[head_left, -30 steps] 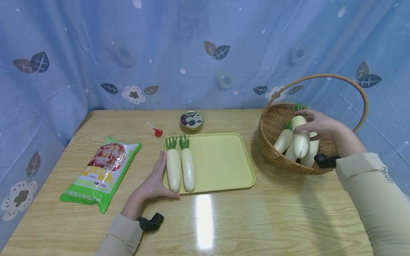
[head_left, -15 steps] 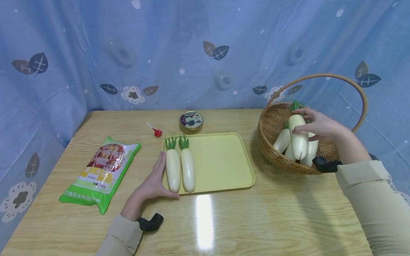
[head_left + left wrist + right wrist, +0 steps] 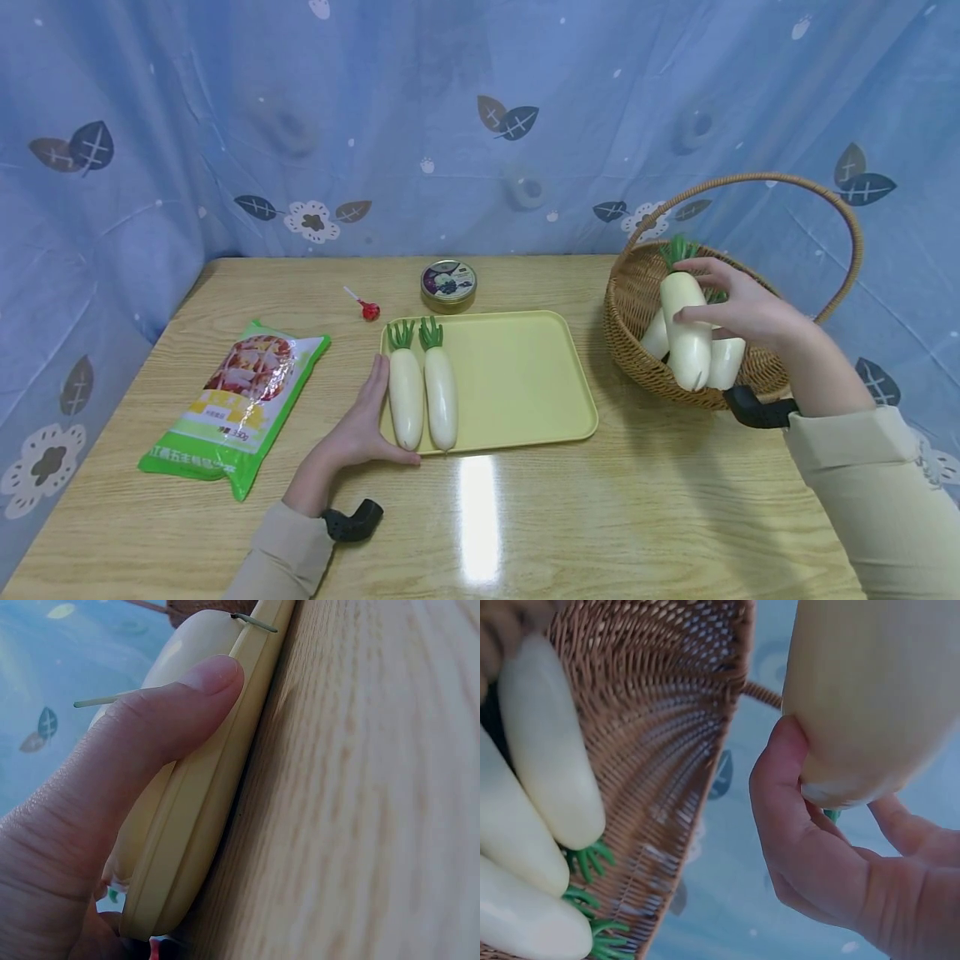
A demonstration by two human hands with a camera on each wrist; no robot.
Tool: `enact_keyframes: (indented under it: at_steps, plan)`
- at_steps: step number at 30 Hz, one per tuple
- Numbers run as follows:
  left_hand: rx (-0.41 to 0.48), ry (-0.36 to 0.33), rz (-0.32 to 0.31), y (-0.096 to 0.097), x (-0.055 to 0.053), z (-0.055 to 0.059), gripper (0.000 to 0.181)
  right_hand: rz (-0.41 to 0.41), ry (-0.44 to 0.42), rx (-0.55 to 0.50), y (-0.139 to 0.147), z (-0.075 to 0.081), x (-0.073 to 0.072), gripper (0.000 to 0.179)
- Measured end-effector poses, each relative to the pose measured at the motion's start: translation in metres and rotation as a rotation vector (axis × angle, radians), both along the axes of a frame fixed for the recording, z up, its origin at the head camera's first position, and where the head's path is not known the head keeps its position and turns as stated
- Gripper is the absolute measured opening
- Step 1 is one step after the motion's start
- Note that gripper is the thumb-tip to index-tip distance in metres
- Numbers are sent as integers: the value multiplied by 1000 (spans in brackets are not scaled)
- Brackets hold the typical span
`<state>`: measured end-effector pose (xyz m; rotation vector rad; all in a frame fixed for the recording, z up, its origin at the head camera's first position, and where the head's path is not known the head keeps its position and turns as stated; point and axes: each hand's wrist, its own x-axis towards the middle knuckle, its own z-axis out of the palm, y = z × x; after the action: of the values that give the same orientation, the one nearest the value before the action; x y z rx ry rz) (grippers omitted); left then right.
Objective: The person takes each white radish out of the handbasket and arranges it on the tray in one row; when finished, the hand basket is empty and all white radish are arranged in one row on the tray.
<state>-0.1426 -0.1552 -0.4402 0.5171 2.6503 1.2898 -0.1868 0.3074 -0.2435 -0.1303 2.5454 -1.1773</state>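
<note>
In the head view my right hand (image 3: 738, 304) grips a white radish (image 3: 686, 329) with a green top, held over the wicker basket (image 3: 637, 367). The right wrist view has the fingers round this radish (image 3: 877, 690), apart from the white radishes (image 3: 551, 742) lying in the basket. My left hand (image 3: 360, 429) rests at the front left corner of a yellow tray (image 3: 517, 379). Its fingers lie along the left side and its thumb on the front rim (image 3: 199, 780). Two white radishes (image 3: 407, 400) lie side by side at the tray's left.
A green and white food bag (image 3: 240, 400) lies on the wooden table at the left. Behind the tray are a red lollipop (image 3: 370, 311) and a round tin (image 3: 448, 287). The basket's tall handle (image 3: 780, 177) arches above the right hand. A blue curtain (image 3: 450, 125) hangs behind.
My right hand has lifted the radish from the others in the basket and shifted it slightly left. The left hand and the tray have stayed in place.
</note>
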Motion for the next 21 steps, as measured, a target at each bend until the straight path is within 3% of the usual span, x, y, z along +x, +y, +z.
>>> enact_keyframes:
  at_steps: [10,21]
  plan:
    - [-4,9,1,0,0,-1,148,-1,47,11,-16,-1,14,74]
    - [-3,-7,1,0,0,2,148,2,43,-73,-33,-8,19,72]
